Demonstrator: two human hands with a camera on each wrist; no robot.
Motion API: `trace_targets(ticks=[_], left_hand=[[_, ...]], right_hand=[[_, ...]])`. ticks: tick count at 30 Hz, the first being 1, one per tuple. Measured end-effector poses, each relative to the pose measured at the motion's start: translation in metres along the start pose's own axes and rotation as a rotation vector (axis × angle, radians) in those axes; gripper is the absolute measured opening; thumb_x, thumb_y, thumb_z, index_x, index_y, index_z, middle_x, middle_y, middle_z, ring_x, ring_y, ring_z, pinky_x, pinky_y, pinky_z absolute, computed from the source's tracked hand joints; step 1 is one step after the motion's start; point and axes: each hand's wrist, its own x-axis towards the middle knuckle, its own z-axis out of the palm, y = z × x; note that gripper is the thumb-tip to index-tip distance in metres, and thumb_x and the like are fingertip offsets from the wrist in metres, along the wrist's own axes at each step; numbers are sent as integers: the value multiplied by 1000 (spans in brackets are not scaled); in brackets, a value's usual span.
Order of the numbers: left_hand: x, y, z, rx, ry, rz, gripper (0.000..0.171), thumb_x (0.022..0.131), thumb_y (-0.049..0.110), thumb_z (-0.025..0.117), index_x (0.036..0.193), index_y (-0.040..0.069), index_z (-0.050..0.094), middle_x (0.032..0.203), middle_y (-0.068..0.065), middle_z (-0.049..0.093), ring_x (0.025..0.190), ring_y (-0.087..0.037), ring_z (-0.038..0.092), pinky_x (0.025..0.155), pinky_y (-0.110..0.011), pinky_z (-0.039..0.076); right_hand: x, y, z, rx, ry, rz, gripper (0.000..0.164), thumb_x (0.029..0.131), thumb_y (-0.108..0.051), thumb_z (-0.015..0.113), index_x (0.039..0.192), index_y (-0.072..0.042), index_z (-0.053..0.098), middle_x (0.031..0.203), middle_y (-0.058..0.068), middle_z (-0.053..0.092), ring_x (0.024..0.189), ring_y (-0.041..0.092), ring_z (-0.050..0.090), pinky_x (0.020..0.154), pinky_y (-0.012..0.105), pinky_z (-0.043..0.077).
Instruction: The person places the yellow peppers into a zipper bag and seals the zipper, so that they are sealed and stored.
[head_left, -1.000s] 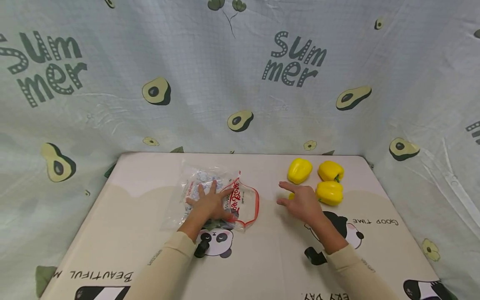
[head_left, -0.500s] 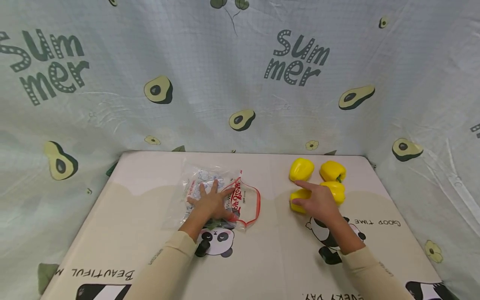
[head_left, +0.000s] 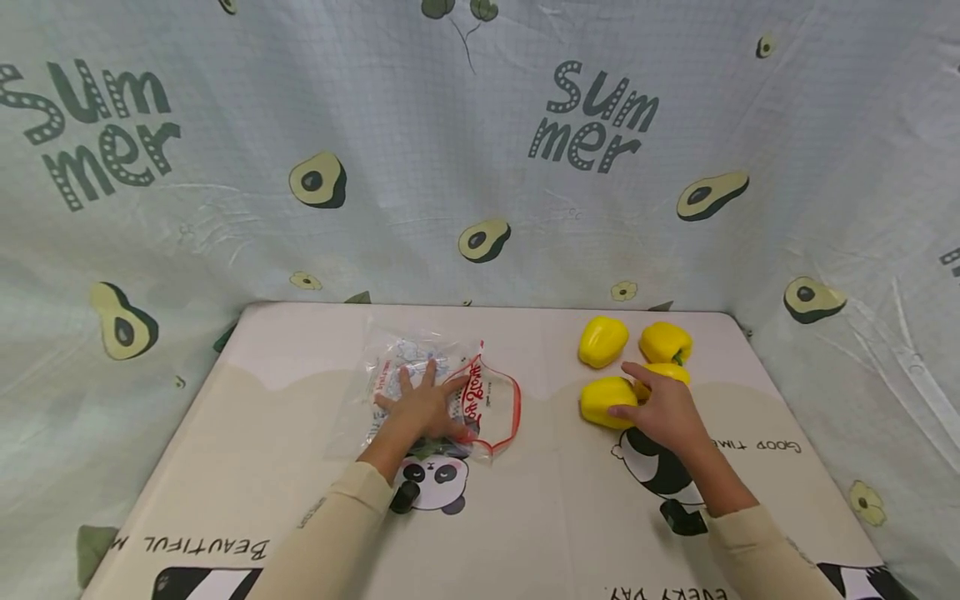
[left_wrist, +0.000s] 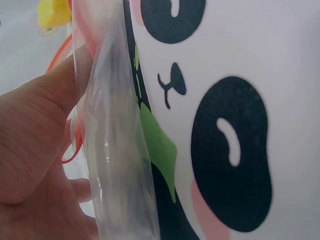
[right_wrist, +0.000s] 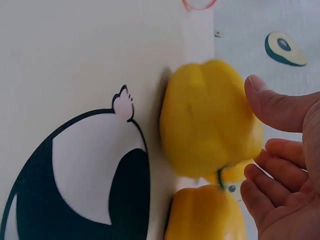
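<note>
A clear plastic bag (head_left: 396, 360) with red and blue print and a red-edged opening lies flat left of centre. My left hand (head_left: 423, 412) rests on it, fingers spread. In the left wrist view the bag's clear film (left_wrist: 117, 145) stands up beside the thumb (left_wrist: 55, 90). Several yellow bell peppers sit together at the right. My right hand (head_left: 667, 417) is among them, thumb and forefinger apart. Its thumb overlaps the nearest bell pepper (head_left: 606, 402); its forefinger overlaps the one behind (head_left: 669, 372). In the right wrist view the thumb (right_wrist: 272, 105) is right at a bell pepper (right_wrist: 207, 120).
Two more bell peppers, one left (head_left: 603, 342) and one right (head_left: 665, 342), stand farther back. The table (head_left: 510, 517) has a panda-printed cover. A hanging sheet (head_left: 390, 125) with avocado prints closes off the back and sides.
My right hand has moved right, first across the nearest bell pepper and then to its right side, uncovering it. My left hand and the bag stay put.
</note>
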Motion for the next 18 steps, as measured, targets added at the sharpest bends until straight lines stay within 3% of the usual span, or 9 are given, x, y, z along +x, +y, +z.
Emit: trace_targets(ticks=[9, 18], left_hand=[[1, -2, 0, 2, 1, 7, 99, 76, 55, 88, 160, 45, 36, 177, -15, 5, 157, -61, -9, 106, -95, 5], [3, -3, 2, -11, 4, 0, 102, 74, 56, 89, 160, 47, 35, 178, -14, 4, 157, -60, -11, 106, -95, 3]], right_hand=[[-1, 8, 9, 67, -78, 25, 82, 87, -24, 84, 155, -2, 45, 156, 30, 48, 141, 47, 46, 119, 66, 37], [-1, 6, 15, 56, -32, -14, 73, 84, -9, 84, 148, 1, 51, 149, 28, 55, 134, 46, 53, 116, 65, 41]])
